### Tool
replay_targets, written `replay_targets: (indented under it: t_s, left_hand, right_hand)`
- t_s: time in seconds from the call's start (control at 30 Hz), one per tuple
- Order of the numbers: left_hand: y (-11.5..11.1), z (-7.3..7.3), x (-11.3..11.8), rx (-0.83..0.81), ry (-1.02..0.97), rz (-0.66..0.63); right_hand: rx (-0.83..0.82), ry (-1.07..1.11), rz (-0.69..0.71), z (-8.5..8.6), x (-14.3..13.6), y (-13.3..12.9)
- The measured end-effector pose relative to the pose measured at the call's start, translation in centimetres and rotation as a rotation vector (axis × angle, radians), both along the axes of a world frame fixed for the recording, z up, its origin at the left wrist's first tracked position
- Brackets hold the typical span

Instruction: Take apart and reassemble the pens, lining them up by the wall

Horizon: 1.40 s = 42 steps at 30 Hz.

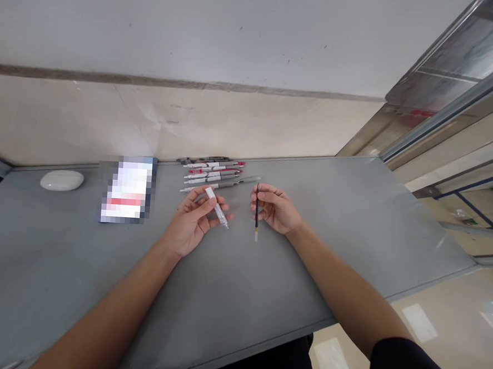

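Over the middle of the grey table (231, 295), my left hand (194, 220) holds a white and clear pen barrel (218, 208) between thumb and fingers, tilted with its clear end down to the right. To the right, apart from it, my right hand (276, 209) pinches a dark ink refill (257, 210) upright; its lower end is yellow and clear. Just beyond my hands several pens (211, 174), white, red and black, lie side by side near the table's back edge. Part of the nearest pen is close behind my left fingers.
A white rounded object (62, 180) rests at the table's back left. Beside it lies a blurred-out flat item (127, 191) with a dark edge. A pale wall (233, 122) rises behind the table, and a metal-framed structure (451, 119) stands at the right.
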State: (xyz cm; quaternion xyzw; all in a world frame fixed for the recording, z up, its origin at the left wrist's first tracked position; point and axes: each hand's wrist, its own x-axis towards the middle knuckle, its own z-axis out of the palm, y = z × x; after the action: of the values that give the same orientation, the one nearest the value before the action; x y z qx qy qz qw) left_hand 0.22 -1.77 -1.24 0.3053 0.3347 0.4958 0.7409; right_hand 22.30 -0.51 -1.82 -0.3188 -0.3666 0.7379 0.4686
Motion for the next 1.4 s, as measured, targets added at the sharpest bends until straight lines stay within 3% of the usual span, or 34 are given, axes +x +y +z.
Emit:
replay_targets:
  t_s: [0.7,1.17,1.4]
  left_hand:
    - [0.2,0.0,-0.3,-0.071,-0.099,-0.098]
    - [0.2,-0.6,0.2,0.116,0.038,0.087]
    - [0.1,-0.7,0.3,0.177,0.087,0.099]
  right_hand:
    - [0.069,-0.131,-0.181,0.0,-0.9,0.1]
    - [0.137,-0.203,-0.304,-0.3,-1.5,0.0]
    - [0.133,-0.284,-0.304,-0.4,-1.8,-0.1]
